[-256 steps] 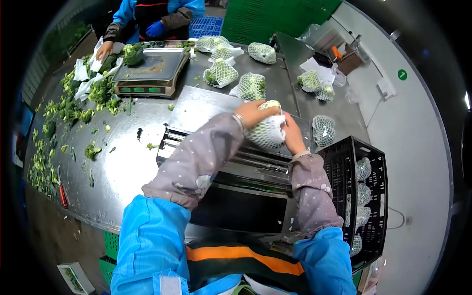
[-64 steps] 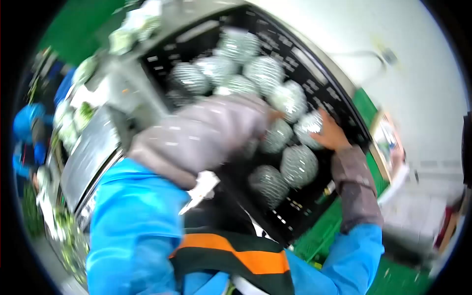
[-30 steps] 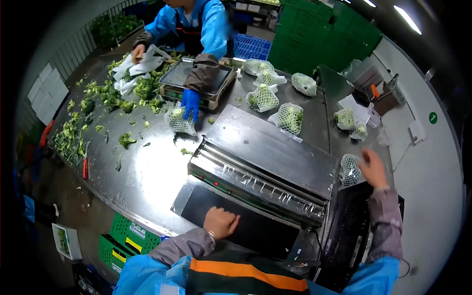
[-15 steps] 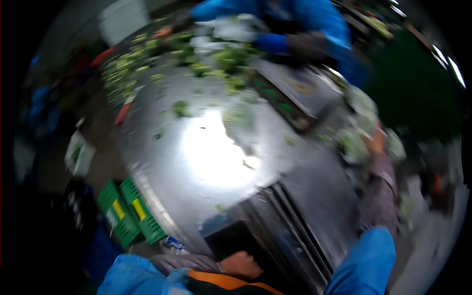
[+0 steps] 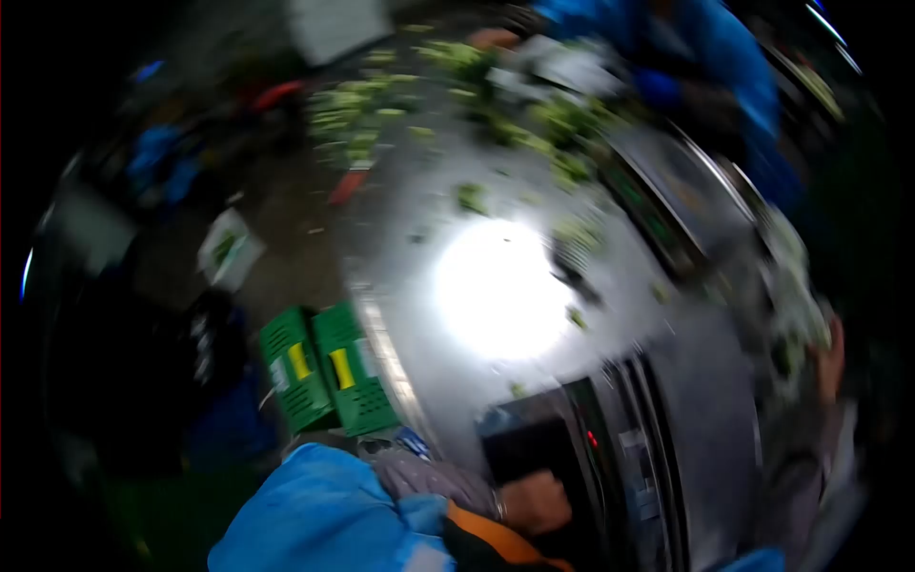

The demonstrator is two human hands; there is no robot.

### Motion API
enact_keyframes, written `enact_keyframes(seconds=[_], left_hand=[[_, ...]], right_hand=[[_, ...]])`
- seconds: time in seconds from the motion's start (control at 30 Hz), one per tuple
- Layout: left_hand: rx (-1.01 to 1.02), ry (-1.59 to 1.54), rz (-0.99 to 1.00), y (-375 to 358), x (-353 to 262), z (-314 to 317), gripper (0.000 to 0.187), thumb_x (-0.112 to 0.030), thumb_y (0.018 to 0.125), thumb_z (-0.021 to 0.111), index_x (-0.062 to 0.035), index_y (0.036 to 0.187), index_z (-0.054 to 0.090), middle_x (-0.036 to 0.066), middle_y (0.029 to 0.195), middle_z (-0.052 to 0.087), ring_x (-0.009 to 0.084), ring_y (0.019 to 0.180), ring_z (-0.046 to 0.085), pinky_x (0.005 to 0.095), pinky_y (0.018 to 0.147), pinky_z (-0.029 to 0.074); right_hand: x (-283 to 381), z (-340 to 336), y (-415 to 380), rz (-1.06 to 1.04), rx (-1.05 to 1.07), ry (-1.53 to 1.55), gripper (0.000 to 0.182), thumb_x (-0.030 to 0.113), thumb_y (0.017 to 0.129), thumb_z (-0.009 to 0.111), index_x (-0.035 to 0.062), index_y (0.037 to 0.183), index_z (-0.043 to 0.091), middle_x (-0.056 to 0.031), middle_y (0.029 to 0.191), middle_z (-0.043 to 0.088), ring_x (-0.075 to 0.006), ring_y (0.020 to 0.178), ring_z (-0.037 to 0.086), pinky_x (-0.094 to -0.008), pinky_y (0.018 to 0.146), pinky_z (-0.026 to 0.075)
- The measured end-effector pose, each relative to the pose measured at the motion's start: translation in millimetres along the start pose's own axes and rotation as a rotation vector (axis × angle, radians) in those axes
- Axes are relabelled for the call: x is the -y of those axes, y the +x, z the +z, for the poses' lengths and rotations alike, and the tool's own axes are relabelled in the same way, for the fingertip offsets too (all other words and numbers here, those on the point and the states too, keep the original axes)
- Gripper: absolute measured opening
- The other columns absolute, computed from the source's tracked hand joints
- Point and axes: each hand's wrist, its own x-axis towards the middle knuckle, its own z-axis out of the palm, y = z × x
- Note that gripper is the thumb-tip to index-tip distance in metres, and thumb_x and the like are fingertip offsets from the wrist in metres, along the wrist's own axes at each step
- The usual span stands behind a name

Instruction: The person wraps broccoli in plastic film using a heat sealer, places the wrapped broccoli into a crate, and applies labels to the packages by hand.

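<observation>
My left hand (image 5: pixel 536 500) is curled into a fist, back upward, over the dark panel (image 5: pixel 519 448) of a metal machine (image 5: pixel 634 458) at the table's near side. Whatever its fingers may hold is hidden. At the right edge, my right hand (image 5: pixel 831 362) is against pale green vegetables in whitish netting or plastic wrap (image 5: pixel 789 291). Motion blur hides whether its fingers close on them. On the steel table (image 5: pixel 400 248), a blurred pale green piece with a dark end (image 5: pixel 577 248) lies beyond the machine, among small green scraps (image 5: pixel 470 197).
Across the table a person in blue (image 5: pixel 705 57) is beside leafy greens (image 5: pixel 572 124) and white plastic (image 5: pixel 562 67). A metal tray or box (image 5: pixel 677 200) stands at the right. Cut greens (image 5: pixel 353 114) lie far left. Green crates (image 5: pixel 353 372) stand beside the table's left edge.
The whole view has swung, so the table and crates appear farther right. My left hand stays a fist by the dark panel. My right hand remains by the wrapped vegetables, now nearer the frame's edge.
</observation>
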Motion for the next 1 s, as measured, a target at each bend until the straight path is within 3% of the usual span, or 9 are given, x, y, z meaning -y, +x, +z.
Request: enact_keyframes(seconds=[0.03, 0.07, 0.3, 0.37, 0.47, 0.57, 0.77, 0.87, 1.0], left_hand=[[0.307, -0.088, -0.043, 5.0, 2.6, -10.0, 0.02, -0.023, 0.077, 0.054, -0.0172, 0.059, 0.047, 0.003, 0.053, 0.046, 0.0191, 0.052, 0.049, 0.0326, 0.044, 0.033], [0.013, 0.017, 0.036, 1.5, 0.8, -8.5, 0.021, -0.025, 0.076, 0.058, -0.0167, 0.06, 0.049, 0.002, 0.054, 0.046, 0.0188, 0.051, 0.046, 0.0339, 0.046, 0.033], [-0.061, -0.366, 0.052, 95.4, -4.1, -68.9, 0.02, -0.014, 0.071, 0.069, -0.0085, 0.059, 0.055, 0.007, 0.059, 0.052, 0.0251, 0.055, 0.051, 0.0364, 0.054, 0.04], [-0.088, -0.24, 0.095, 171.8, -6.2, -96.1, 0.025, -0.026, 0.073, 0.066, -0.006, 0.086, 0.059, 0.013, 0.086, 0.055, 0.032, 0.083, 0.051, 0.0406, 0.071, 0.04], [-0.051, -0.258, 0.147, 273.2, 22.8, -50.8, 0.067, -0.046, 0.08, 0.058, -0.0083, 0.133, 0.039, 0.023, 0.135, 0.037, 0.0366, 0.125, 0.035, 0.0421, 0.103, 0.029], [0.711, -0.893, -0.202, 293.3, 37.8, 10.2, 0.059, -0.052, 0.09, 0.039, -0.0084, 0.128, 0.047, 0.017, 0.126, 0.051, 0.0305, 0.117, 0.047, 0.0374, 0.101, 0.032], [0.248, -0.688, -0.341, 257.5, 50.0, -28.1, 0.038, -0.03, 0.096, 0.041, -0.0037, 0.118, 0.056, 0.011, 0.117, 0.059, 0.0164, 0.107, 0.054, 0.0267, 0.093, 0.041], [0.356, 0.037, 0.222, 220.2, 60.9, -131.3, 0.026, 0.006, 0.072, 0.055, -0.006, 0.09, 0.069, 0.009, 0.074, 0.062, 0.0233, 0.077, 0.057, 0.0347, 0.066, 0.047], [0.509, 0.361, 0.493, 191.5, 56.9, -118.7, 0.052, -0.011, 0.069, 0.063, -0.0261, 0.118, 0.059, 0.001, 0.079, 0.048, 0.0205, 0.081, 0.049, 0.0321, 0.074, 0.039]], right_hand=[[59.8, -7.7, -26.3, 0.074, 0.039, 0.027, 0.072, -0.003, 0.068, 0.061, 0.0082, 0.136, 0.037, -0.0085, 0.135, 0.044, -0.023, 0.117, 0.046, -0.0326, 0.089, 0.044], [124.4, -9.3, -51.9, 0.224, 0.096, 0.077, 0.074, -0.004, 0.065, 0.062, 0.0087, 0.134, 0.04, -0.0076, 0.131, 0.047, -0.0222, 0.115, 0.048, -0.0334, 0.087, 0.045], [244.9, 12.5, -178.8, 0.493, 0.437, 0.359, 0.069, 0.007, 0.071, 0.073, 0.0177, 0.131, 0.042, -0.0053, 0.127, 0.045, -0.0186, 0.119, 0.041, -0.0335, 0.101, 0.032], [235.8, 9.9, -197.5, 0.298, 0.269, -0.054, 0.068, 0.017, 0.078, 0.07, 0.0151, 0.137, 0.035, -0.0069, 0.129, 0.044, -0.0176, 0.118, 0.041, -0.0325, 0.099, 0.034], [208.4, 27.6, -218.2, 0.478, 0.275, 0.326, 0.049, 0.034, 0.086, 0.061, 0.0027, 0.123, 0.05, -0.0055, 0.114, 0.057, -0.0138, 0.098, 0.052, -0.0273, 0.085, 0.042], [254.2, 28.6, -229.5, 0.767, 0.383, -0.121, 0.047, 0.043, 0.088, 0.054, 0.001, 0.109, 0.058, -0.0079, 0.089, 0.064, -0.0145, 0.08, 0.057, -0.0281, 0.072, 0.044], [259.8, 8.8, -308.6, 0.355, -0.05, -0.205, 0.036, 0.032, 0.09, 0.051, 0.0027, 0.112, 0.055, -0.0133, 0.084, 0.061, -0.0235, 0.078, 0.058, -0.0316, 0.074, 0.045], [303.8, -39.8, -368.3, 0.187, 0.141, -0.559, 0.022, 0.005, 0.076, 0.061, 0.0063, 0.097, 0.062, -0.0094, 0.085, 0.058, -0.0246, 0.075, 0.055, -0.0324, 0.066, 0.045], [290.6, 2.2, -414.6, 0.12, 0.274, -0.705, 0.04, 0.001, 0.065, 0.063, 0.0138, 0.103, 0.064, -0.0061, 0.087, 0.055, -0.025, 0.081, 0.055, -0.0329, 0.066, 0.047]])
